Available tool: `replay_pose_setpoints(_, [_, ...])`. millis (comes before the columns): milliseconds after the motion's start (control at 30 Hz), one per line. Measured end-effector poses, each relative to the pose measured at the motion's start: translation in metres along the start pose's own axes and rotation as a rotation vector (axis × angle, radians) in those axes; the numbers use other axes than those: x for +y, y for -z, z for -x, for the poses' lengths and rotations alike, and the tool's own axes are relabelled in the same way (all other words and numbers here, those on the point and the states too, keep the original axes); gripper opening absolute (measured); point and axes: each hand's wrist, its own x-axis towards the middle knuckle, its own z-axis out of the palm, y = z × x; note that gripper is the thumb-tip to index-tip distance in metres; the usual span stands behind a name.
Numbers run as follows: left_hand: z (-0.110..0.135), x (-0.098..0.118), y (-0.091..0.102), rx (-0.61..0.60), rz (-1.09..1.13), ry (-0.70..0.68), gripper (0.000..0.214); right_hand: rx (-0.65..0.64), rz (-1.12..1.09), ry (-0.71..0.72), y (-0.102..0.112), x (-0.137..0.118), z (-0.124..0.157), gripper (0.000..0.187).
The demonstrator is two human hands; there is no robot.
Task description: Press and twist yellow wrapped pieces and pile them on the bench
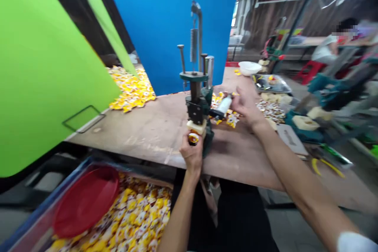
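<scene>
L hand (191,153) has a small round piece (193,138) pinched just below the cream block (196,127) of the press (195,109), nr the worktop's (141,136) front edge; can't tell if piece & block touch. R hand (244,106) is at the end of the lever handle (225,104), but can't tell if its fingers close round it. Main risk: L fingertips are v. close to the block, so an early lever pull could nip them. Off-centre hold might skew the piece.
</scene>
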Motion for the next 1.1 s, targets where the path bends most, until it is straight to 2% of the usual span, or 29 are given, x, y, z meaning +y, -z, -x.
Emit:
replay_pose_setpoints(100, [0.002, 0.001, -0.002, 0.029, -0.016, -0.019, 0.034, 0.09, -0.003, -0.113, 0.014, 0.024, 0.026, 0.054])
replay_pose_setpoints(200, [0.003, 0.004, 0.001, 0.09, 0.025, 0.034, 0.042, 0.182, 0.035, -0.183, 0.016, 0.059, 0.068, 0.052])
replay_pose_setpoints(267, [0.008, 0.006, 0.009, 0.117, 0.048, 0.053, 0.045, 0.189, 0.058, -0.208, 0.005, 0.086, 0.101, 0.047])
replay_pose_setpoints(367, [0.028, 0.005, 0.031, 0.13, 0.003, 0.016, 0.042, 0.164, 0.161, -0.186, -0.022, 0.121, 0.149, 0.048])
replay_pose_setpoints(467, [0.057, 0.0, 0.048, 0.019, -0.021, -0.052, 0.04, 0.021, 0.227, -0.118, -0.047, 0.135, 0.187, 0.055])
replay_pose_setpoints(533, [0.075, -0.005, 0.048, -0.102, 0.061, -0.148, 0.036, -0.067, 0.239, -0.073, -0.052, 0.137, 0.202, 0.057])
replay_pose_setpoints(600, [0.087, -0.005, 0.04, -0.217, 0.17, -0.233, 0.035, -0.052, 0.282, -0.033, -0.046, 0.135, 0.208, 0.055])
replay_pose_setpoints(667, [0.094, 0.001, 0.028, -0.339, 0.266, -0.223, 0.045, 0.034, 0.329, -0.006, -0.029, 0.132, 0.207, 0.052])
replay_pose_setpoints(733, [0.093, 0.013, 0.018, -0.473, 0.373, -0.112, 0.066, 0.101, 0.349, -0.006, -0.007, 0.126, 0.205, 0.053])
replay_pose_setpoints(800, [0.085, 0.025, 0.011, -0.609, 0.504, 0.071, 0.079, 0.127, 0.377, -0.009, 0.013, 0.12, 0.204, 0.053])
replay_pose_setpoints(900, [0.065, 0.036, 0.004, -0.814, 0.598, 0.404, 0.061, 0.107, 0.42, -0.003, 0.032, 0.111, 0.204, 0.051])
replay_pose_setpoints(1000, [0.049, 0.034, -0.002, -0.985, 0.616, 0.604, 0.054, 0.086, 0.399, -0.036, 0.042, 0.11, 0.206, 0.051])
replay_pose_setpoints(1100, [0.047, 0.027, -0.005, -0.971, 0.653, 0.735, 0.056, 0.143, 0.229, -0.137, 0.049, 0.111, 0.207, 0.054])
